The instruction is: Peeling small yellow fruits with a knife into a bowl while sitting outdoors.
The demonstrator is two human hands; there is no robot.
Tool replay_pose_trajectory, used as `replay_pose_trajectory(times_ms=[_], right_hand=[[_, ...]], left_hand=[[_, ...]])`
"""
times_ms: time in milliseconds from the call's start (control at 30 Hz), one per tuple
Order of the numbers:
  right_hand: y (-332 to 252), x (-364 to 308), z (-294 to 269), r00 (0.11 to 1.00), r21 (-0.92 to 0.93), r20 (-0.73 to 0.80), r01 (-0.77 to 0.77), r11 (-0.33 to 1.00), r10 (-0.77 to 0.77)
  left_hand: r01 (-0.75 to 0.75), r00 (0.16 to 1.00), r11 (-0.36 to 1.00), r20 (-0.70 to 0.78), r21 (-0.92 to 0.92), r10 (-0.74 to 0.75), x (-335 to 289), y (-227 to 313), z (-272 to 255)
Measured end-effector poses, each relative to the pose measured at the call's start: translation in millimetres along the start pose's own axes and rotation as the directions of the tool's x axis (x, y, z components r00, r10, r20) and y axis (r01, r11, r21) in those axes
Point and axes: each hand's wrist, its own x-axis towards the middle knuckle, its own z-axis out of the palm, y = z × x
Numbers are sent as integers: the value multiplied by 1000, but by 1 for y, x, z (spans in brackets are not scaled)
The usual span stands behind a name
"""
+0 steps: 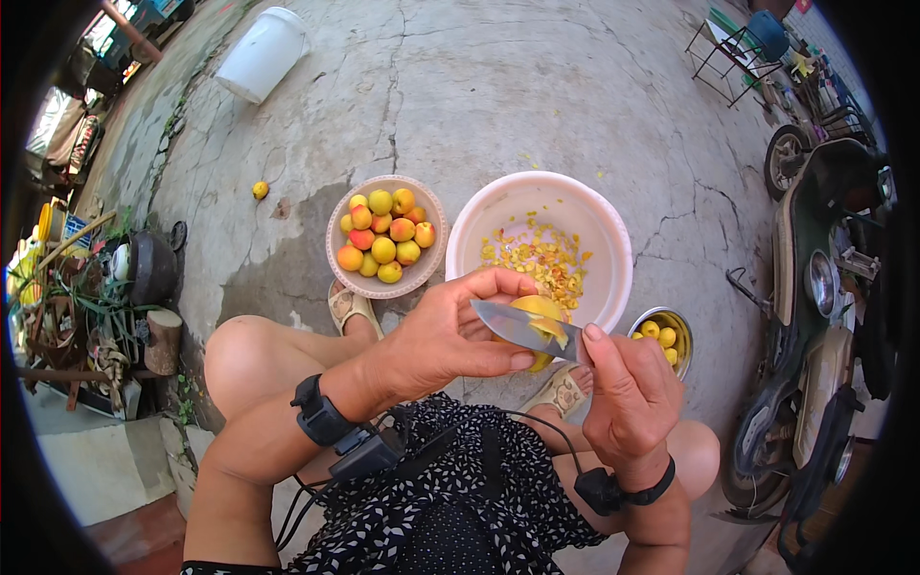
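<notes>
My left hand is closed around a yellow apricot, its fingers behind the fruit and the thumb below. In my right hand is a knife, its broad blade lying across the front of the apricot and hiding part of it. A bit of yellow peel sticks to the blade. Behind my hands stands a wide pale pink basin with yellow peelings scattered over its bottom. A metal bowl holding several yellow fruits sits beside my right hand.
Left of the basin, a smaller bowl is heaped with red-and-yellow apricots. One fruit lies on the cracked concrete. A white bucket lies farther back. A motorbike stands at the right; plants and a log are at the left.
</notes>
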Motion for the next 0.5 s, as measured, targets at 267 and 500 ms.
replay_pose_trajectory(times_ms=[267, 500], right_hand=[[-3, 2, 1, 989, -30, 88, 123, 992, -120], [18, -2, 3, 996, 9, 18, -90, 996, 90]], left_hand=[[-68, 996, 986, 75, 154, 57, -2, 2, -5], [-72, 997, 997, -8, 15, 72, -3, 12, 10]])
